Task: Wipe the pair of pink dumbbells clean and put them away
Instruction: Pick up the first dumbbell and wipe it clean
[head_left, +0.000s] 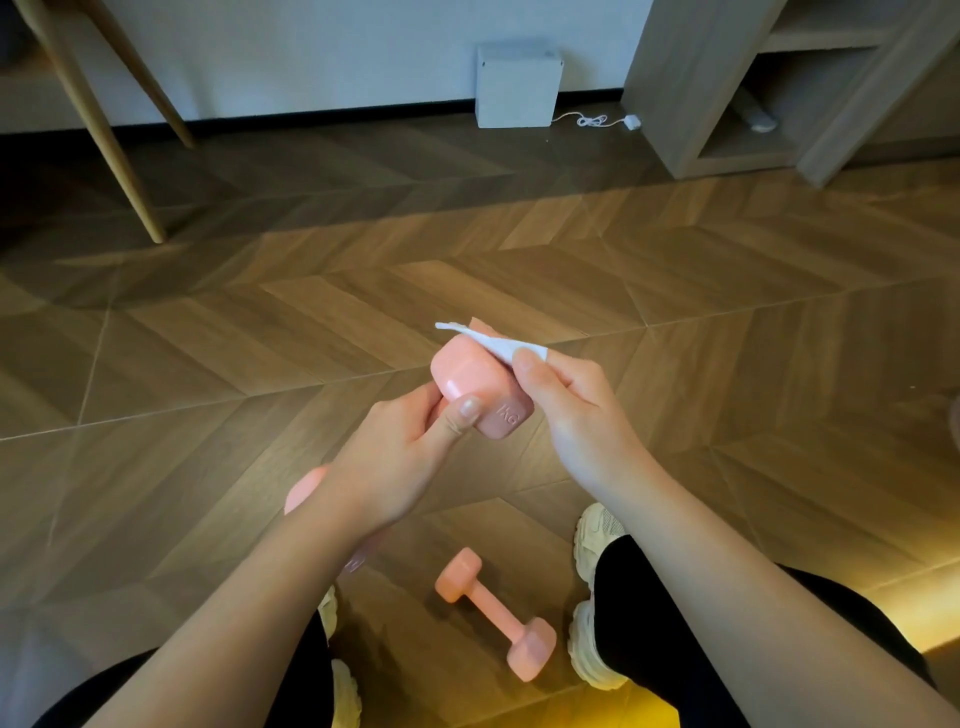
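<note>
my two forearms fill the bottom of the view, and between my shoes (592, 592) the second dumbbell (496, 613) lies flat on the wood floor (208, 338), not in either hand. higher up, my left hand (395, 462) is curled shut around the handle of the first dumbbell (480, 384), thumb pressed near the head stamped with its weight mark, the bar tilted so that head points up and away from me. my right hand (566, 400) is pinched closed on a white wipe (498, 343), thumb and fingers clamping one end while the rest drapes over the top edge of the raised head. to do this step well, i judge i should keep the left grip firm on the bar, press the wipe flat rather than by its edge, and turn the dumbbell with the left wrist so each face of the head comes under the cloth, then slide down to the handle. the lower head of the held dumbbell is mostly hidden behind my left wrist, only a pink bulge showing at its side. i cannot tell how dirty either dumbbell is, nor whether the wipe is damp. the shelf unit (779, 104) at the far right is cut off by the frame, and i cannot say where the dumbbells belong.
</note>
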